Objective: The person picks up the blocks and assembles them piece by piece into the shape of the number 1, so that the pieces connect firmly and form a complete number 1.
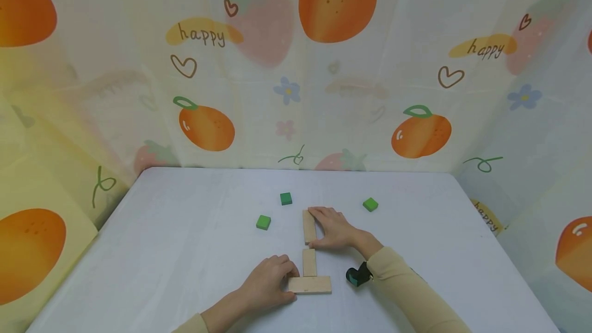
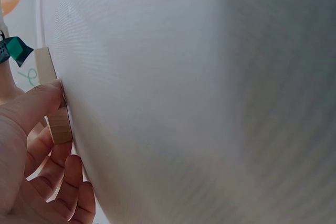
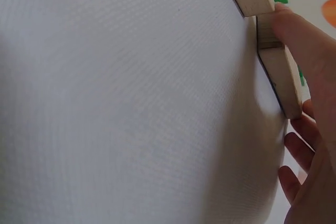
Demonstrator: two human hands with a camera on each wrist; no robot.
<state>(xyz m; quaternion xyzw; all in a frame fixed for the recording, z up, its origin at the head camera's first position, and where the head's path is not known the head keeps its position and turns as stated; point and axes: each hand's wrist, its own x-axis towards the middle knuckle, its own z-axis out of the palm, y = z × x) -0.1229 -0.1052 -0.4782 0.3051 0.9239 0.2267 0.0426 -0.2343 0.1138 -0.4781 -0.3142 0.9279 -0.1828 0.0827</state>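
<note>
Three pale wooden blocks lie flat on the white table point(image 1: 185, 251). One crosswise block point(image 1: 314, 285) is nearest the camera; a middle block point(image 1: 309, 262) stretches away from its long side, and a far block point(image 1: 309, 227) continues that line after a small gap. My left hand point(image 1: 265, 282) pinches the left end of the crosswise block between thumb point(image 2: 39, 100) and fingers. With the thumb point(image 3: 294, 30) at its near end and fingertips at its far end, my right hand point(image 1: 336, 229) grips the far block. The fingertips are partly hidden in the right wrist view.
Small green blocks lie beyond the hands: a dark one point(image 1: 285, 198), a lighter one point(image 1: 263, 222) to the left and another light one point(image 1: 370, 204) to the right. A black wrist device point(image 1: 358, 274) sits at the right sleeve. A fruit-patterned curtain point(image 1: 296, 117) surrounds the table.
</note>
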